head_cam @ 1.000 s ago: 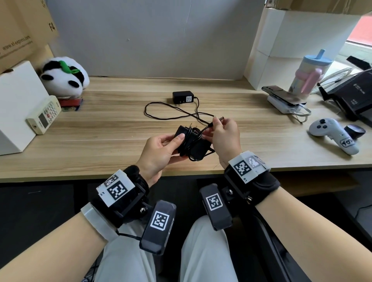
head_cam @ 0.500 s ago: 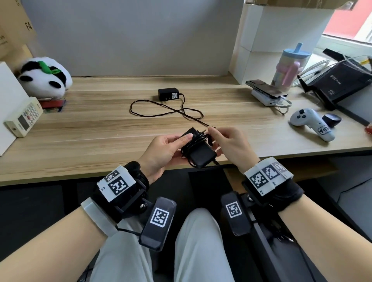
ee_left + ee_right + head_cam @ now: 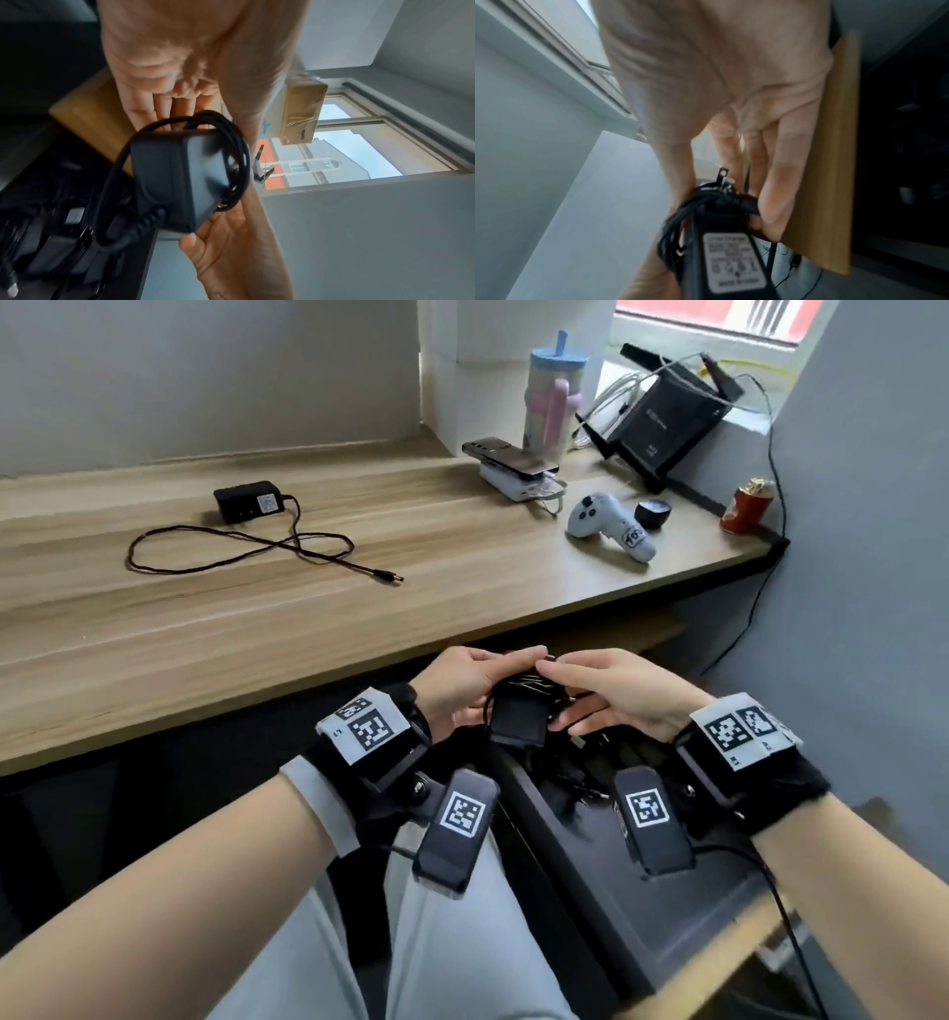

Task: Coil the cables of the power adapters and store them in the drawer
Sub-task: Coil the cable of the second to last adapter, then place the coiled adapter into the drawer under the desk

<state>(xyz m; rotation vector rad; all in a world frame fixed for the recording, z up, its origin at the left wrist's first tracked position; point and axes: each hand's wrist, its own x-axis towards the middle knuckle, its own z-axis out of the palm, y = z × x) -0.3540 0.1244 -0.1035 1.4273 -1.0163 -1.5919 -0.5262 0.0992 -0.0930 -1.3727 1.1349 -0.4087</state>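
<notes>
Black power adapter (image 3: 517, 722), cable (image 3: 529, 683) wound round its body: held below the near edge of the wooden worktop (image 3: 308, 618), above an open dark drawer (image 3: 616, 855). Left hand (image 3: 462, 690): fingers (image 3: 164, 105) curled about the adapter's left side, thumb under it. Right hand (image 3: 611, 695): fingers (image 3: 772, 182) clamped on the right side and on the wound cable, fingertips meeting those of the left hand over the top. Label and plug prongs showed in the right wrist view. Drawer contents: dark cabled items, blurred, not told apart.

Second black adapter (image 3: 249, 501): lay on the worktop, far left, its cable (image 3: 241, 549) spread in loose loops, barrel plug toward the near right, well apart from both hands.

Other items, far right of worktop: phone on a white power bank (image 3: 506, 472); blue-lidded cup (image 3: 552, 397); white controller (image 3: 611, 526); black router (image 3: 662, 428); red can (image 3: 747, 505).
</notes>
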